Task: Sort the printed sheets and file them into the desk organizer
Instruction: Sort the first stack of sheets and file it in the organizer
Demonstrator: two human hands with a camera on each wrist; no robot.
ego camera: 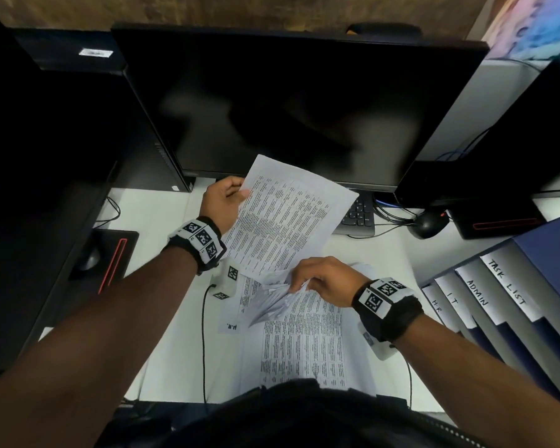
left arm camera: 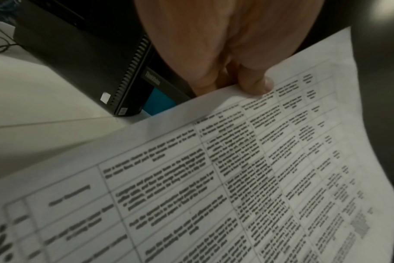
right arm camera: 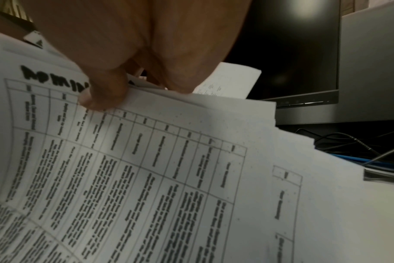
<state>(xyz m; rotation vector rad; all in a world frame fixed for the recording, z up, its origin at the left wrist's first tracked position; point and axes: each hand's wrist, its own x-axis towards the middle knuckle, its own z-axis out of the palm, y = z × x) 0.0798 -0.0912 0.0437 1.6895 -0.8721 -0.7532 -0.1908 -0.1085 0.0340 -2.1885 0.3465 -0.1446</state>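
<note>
My left hand [ego camera: 232, 192] pinches the left edge of one printed sheet [ego camera: 288, 215] and holds it raised above the desk in front of the monitor; in the left wrist view the thumb [left arm camera: 255, 85] presses on that sheet [left arm camera: 236, 169]. My right hand [ego camera: 317, 279] grips the lifted corners of several sheets from the stack [ego camera: 304, 344] lying on the desk; in the right wrist view the thumb [right arm camera: 106, 96] sits on a sheet [right arm camera: 146, 169] headed with handwritten black letters. The desk organizer [ego camera: 505, 305] stands at the right with tabs marked H.R., I.T, ADMIN and TASK LIST.
A dark monitor [ego camera: 288, 101] stands right behind the raised sheet, with a keyboard [ego camera: 358, 215] and a black mouse [ego camera: 429, 223] under it. Black computer cases stand at the left [ego camera: 55, 150] and right [ego camera: 498, 176]. Cables [ego camera: 203, 334] run across the white desk.
</note>
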